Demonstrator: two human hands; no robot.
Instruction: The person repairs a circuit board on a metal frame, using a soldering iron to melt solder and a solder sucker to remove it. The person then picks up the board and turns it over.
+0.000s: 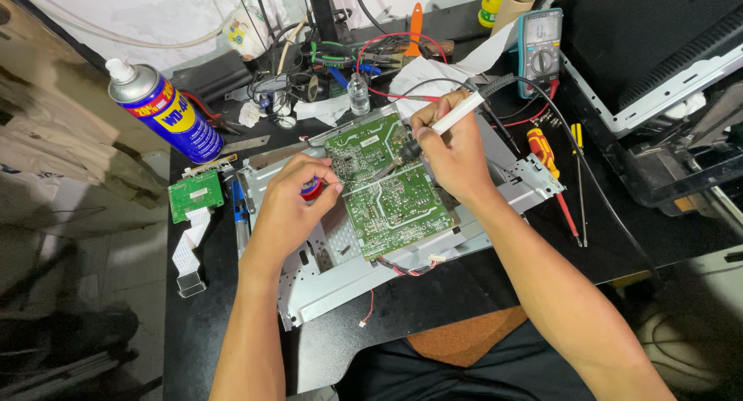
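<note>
Black workbench (464, 293), metal chassis (348, 277), spray can (166, 111), multimeter (539, 51), screwdrivers (551, 176)

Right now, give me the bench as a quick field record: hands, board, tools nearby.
left hand: left hand holds a small red and blue roll and feeds a thin wire across the board
right hand: right hand grips a soldering iron, tip down on the board
board: green circuit board, solder side up, lying on a metal chassis
left of chassis: small green board with a white ribbon cable; blue spray can
right of chassis: red and yellow screwdriver; multimeter
</note>
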